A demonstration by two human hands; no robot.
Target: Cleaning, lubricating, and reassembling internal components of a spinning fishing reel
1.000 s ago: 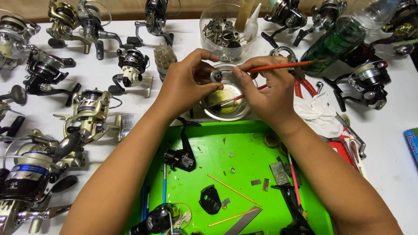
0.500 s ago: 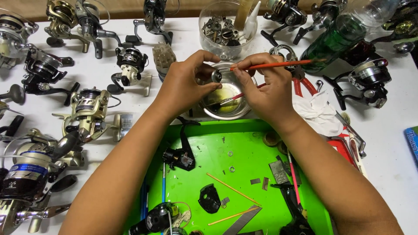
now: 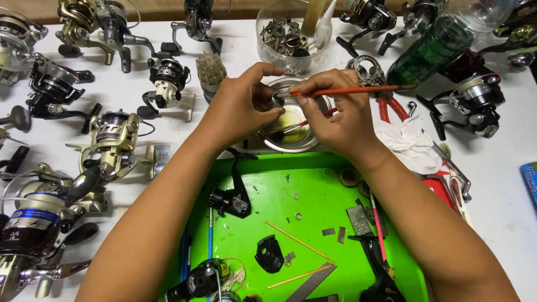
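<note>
Blue flat package (image 3: pixel 530 182) with printed face, cut off at right frame edge on the white counter (image 3: pixel 503 218). Blue band label (image 3: pixel 34 217) on the silver fishing reel spool (image 3: pixel 28 229), lower left. No signs or screens.

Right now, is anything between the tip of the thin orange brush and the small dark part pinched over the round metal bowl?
Nothing visible. The right hand holds the thin orange brush, its tip right at the small dark part pinched by the left hand above the round metal bowl.
</note>
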